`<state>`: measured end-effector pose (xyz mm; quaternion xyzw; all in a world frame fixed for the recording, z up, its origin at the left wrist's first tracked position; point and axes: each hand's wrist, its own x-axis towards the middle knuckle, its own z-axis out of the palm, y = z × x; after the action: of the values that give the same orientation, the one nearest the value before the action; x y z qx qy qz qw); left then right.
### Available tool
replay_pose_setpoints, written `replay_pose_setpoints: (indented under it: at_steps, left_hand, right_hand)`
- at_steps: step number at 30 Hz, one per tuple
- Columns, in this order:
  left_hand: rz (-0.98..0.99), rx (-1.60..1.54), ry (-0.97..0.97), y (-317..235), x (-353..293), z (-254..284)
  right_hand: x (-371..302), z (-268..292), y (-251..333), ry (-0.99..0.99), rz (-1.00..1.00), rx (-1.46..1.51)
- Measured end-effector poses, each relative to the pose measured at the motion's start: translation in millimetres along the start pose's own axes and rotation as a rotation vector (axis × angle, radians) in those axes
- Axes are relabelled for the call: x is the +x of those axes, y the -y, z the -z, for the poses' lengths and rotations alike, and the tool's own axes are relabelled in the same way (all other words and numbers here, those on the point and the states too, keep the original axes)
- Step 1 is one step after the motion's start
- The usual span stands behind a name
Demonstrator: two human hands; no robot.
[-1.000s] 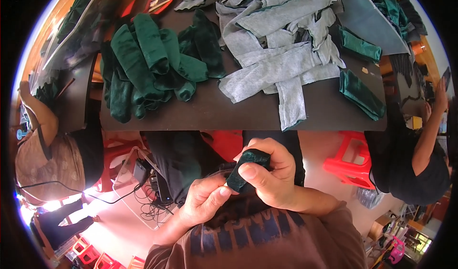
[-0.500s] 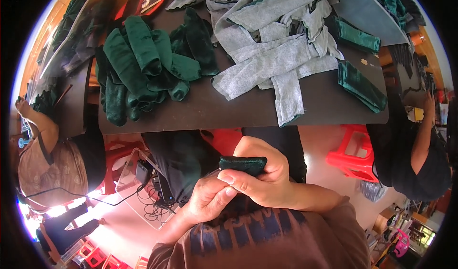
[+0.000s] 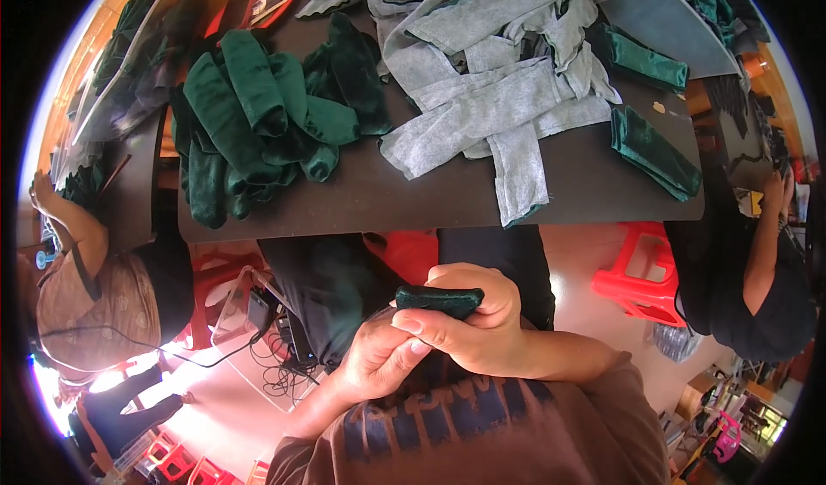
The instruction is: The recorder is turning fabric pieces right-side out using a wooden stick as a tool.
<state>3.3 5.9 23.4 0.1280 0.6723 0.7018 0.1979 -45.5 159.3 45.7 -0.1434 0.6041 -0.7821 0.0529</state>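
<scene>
Over my lap, my right hand (image 3: 477, 330) is wrapped around a dark green velvet piece (image 3: 440, 301), its thumb lying along the near side. The velvet's flattened end shows above the thumb; the rest is covered by my fingers. Close against it on the left, my left hand (image 3: 374, 360) is closed, thumb pressed to the fingers and meeting the right thumb. Its fingertips are partly hidden at the velvet's lower left corner. On the table ahead lie a heap of stuffed-looking green velvet tubes (image 3: 254, 89) and a pile of grey-backed fabric strips (image 3: 508, 98).
The dark table (image 3: 344, 210) edge runs just beyond my hands. Two folded green velvet pieces (image 3: 656, 154) lie at its right. A red stool (image 3: 641, 283) stands at right, black cables (image 3: 288, 365) at lower left. One person (image 3: 95, 304) sits left, another (image 3: 748, 287) right.
Both hands keep their hold on the velvet piece. The right fingers have shifted slightly around its far side, and the view has moved a little.
</scene>
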Motion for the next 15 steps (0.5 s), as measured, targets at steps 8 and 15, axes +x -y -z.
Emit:
replay_pose_setpoints:
  at_steps: [8,15]
  left_hand:
    - [-0.051,0.001,0.008,-5.0,3.9,2.1]
    - [-0.052,0.012,0.013,-5.2,3.4,4.9]
  right_hand:
    - [3.7,9.8,-2.2,0.066,0.098,-0.053]
    - [0.7,12.8,2.7,0.129,0.100,-0.079]
